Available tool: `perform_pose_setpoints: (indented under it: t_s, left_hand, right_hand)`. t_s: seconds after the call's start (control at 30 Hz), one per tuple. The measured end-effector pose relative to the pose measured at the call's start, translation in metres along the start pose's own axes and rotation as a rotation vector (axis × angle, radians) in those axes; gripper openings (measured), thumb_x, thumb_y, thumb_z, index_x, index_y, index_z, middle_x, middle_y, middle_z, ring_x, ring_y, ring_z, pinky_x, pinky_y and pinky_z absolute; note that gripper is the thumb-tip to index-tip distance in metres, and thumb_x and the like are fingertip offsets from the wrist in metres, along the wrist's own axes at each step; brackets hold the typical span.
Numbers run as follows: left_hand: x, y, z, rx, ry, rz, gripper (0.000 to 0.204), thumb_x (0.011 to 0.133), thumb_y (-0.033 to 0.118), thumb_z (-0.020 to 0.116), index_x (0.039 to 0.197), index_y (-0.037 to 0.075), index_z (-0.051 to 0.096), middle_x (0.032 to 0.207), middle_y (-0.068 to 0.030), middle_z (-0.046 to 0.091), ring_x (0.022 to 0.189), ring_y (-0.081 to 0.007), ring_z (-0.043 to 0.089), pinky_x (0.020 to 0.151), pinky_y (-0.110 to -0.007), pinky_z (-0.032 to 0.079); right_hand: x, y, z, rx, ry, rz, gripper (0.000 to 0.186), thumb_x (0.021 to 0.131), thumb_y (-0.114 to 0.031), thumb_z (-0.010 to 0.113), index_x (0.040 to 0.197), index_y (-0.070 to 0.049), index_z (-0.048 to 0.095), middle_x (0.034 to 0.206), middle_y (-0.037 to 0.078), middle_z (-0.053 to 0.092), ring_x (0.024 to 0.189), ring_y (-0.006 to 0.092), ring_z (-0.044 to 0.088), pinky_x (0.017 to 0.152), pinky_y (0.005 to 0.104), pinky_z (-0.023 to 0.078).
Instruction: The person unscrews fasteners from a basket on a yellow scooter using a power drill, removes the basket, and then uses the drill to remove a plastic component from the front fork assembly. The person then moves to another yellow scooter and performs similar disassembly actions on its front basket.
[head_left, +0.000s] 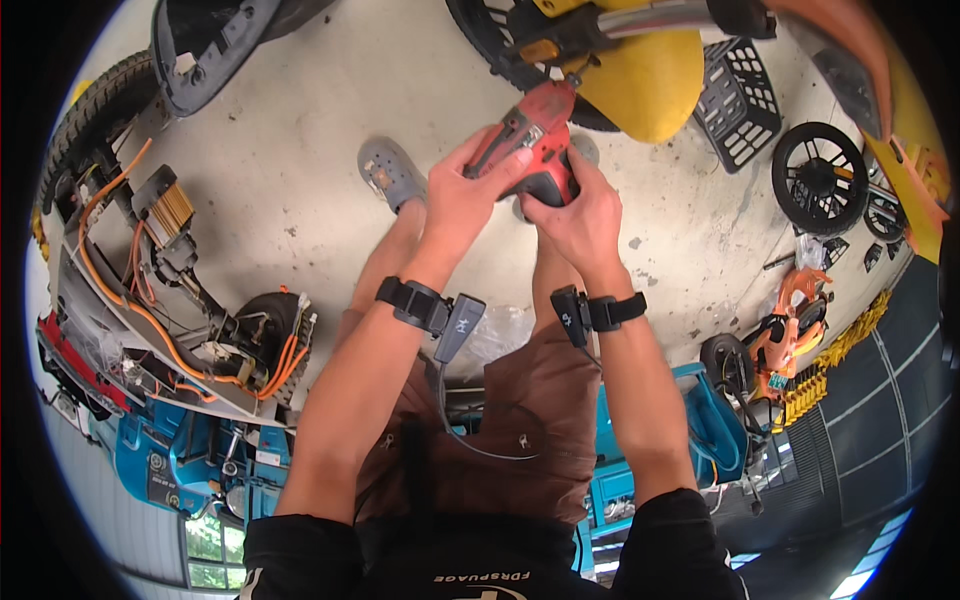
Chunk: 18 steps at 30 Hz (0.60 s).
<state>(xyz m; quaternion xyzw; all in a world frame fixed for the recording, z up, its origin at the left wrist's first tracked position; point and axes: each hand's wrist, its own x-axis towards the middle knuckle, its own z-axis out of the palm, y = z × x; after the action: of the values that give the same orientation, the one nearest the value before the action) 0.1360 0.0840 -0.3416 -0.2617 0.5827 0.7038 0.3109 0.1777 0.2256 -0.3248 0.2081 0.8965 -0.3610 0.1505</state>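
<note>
Both my hands hold a red and black cordless impact driver [540, 135] out in front of me. My left hand [462, 190] is closed round the rear of its body, thumb lying across the casing. My right hand [588, 215] grips the black lower end on the other side. The tool's narrow nose points up and to the right, close to a yellow fender [645, 85] and a metal fork tube [655, 20]. Whether the nose touches anything there I cannot tell.
A black plastic crate [738, 105] stands right of the fender. Farther right lies a black spoked wheel [820, 178]. On the left sits a partly stripped vehicle frame [180, 370] with orange cables. Teal cabinets or bins [165, 465] are behind me. My grey clog [390, 170] rests on the concrete floor.
</note>
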Motion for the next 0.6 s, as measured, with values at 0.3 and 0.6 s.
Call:
perform_pose_setpoints:
  t_s: [0.3, 0.6]
  left_hand:
    - [-0.014, -0.006, 0.019, 0.005, 0.087, -0.037, 0.049, 0.084, 0.017, 0.074, 0.125, -0.004, 0.056, 0.114, -0.0093, 0.063, 0.1, -0.0132, 0.06, 0.088, -0.026, 0.048]
    - [0.001, 0.015, 0.007, 0.053, 0.105, -0.044, 0.047, 0.079, 0.017, 0.078, 0.118, -0.004, 0.062, 0.105, -0.0094, 0.066, 0.092, -0.0137, 0.062, 0.083, -0.027, 0.05]
  right_hand:
    - [-0.001, 0.019, -0.006, 0.064, -0.017, -0.078, 0.063, 0.06, -0.022, 0.079, 0.114, 0.002, 0.059, 0.098, 0.013, 0.066, 0.084, 0.0285, 0.065, 0.072, 0.0358, 0.053]
    - [0.001, 0.012, 0.014, 0.182, 0.014, -0.001, 0.06, 0.06, -0.024, 0.079, 0.112, 0.001, 0.061, 0.088, 0.016, 0.065, 0.078, 0.0292, 0.065, 0.07, 0.0344, 0.052]
